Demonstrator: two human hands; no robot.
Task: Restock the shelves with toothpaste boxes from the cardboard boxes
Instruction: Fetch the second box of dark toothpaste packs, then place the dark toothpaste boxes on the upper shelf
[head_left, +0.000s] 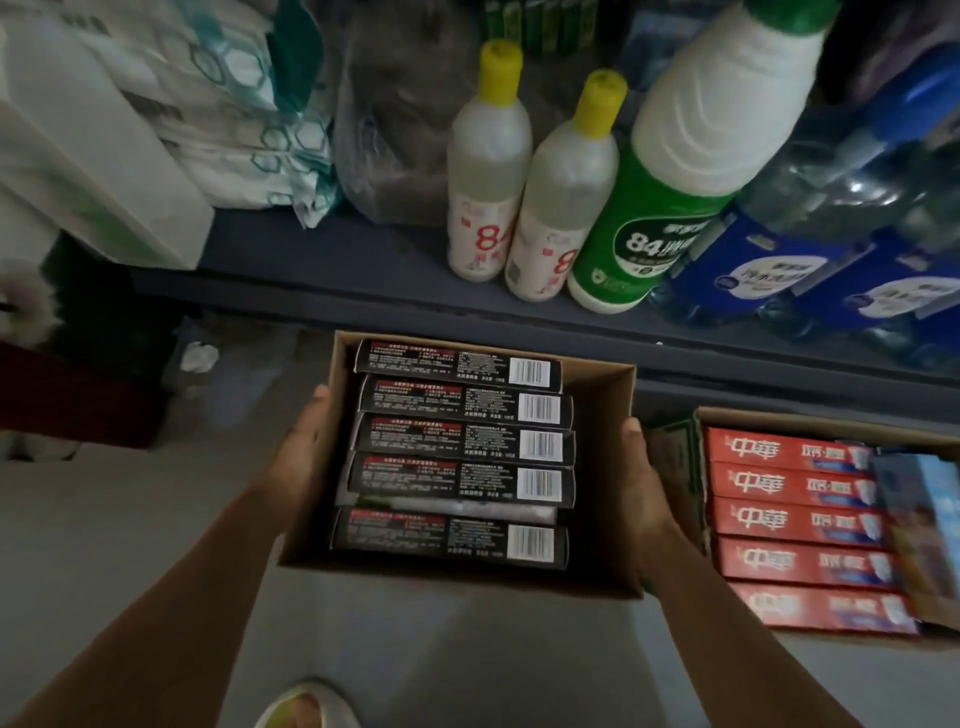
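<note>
Both hands carry an open cardboard box (602, 467) of toothpaste, held above the grey floor (156, 545), just in front of the blue shelf (322, 265). That box is the landmark for everything below.

L hand (298, 457) presses flat on the box's left wall, fingers going under or round it; the tips are hidden, so can't tell how far they curl. R hand (641, 483) does the same on the right wall, thumb up along the top edge.

Inside the box: black toothpaste boxes (457, 441), approx 5 in a row, barcode side up, plus one pale pack wedged btwn the last two. Box's right-hand part is bare cardboard.

Right of the box, lower: a second carton (698, 467) w/ red toothpaste boxes (795, 519) in a column.

Beyond the box, on the shelf: two yellow-capped bottles (519, 197), a green-and-white bottle (670, 182), blue-labelled bottles (810, 260) further right. Beyond-left of it: white paper packs (182, 104).

Step, my read: moving stock to the shelving, nothing unloaded yet. Next prob needs the box set down or propped on one arm so a hand is free to pull a black pack; target shelf slot for toothpaste not in view.
</note>
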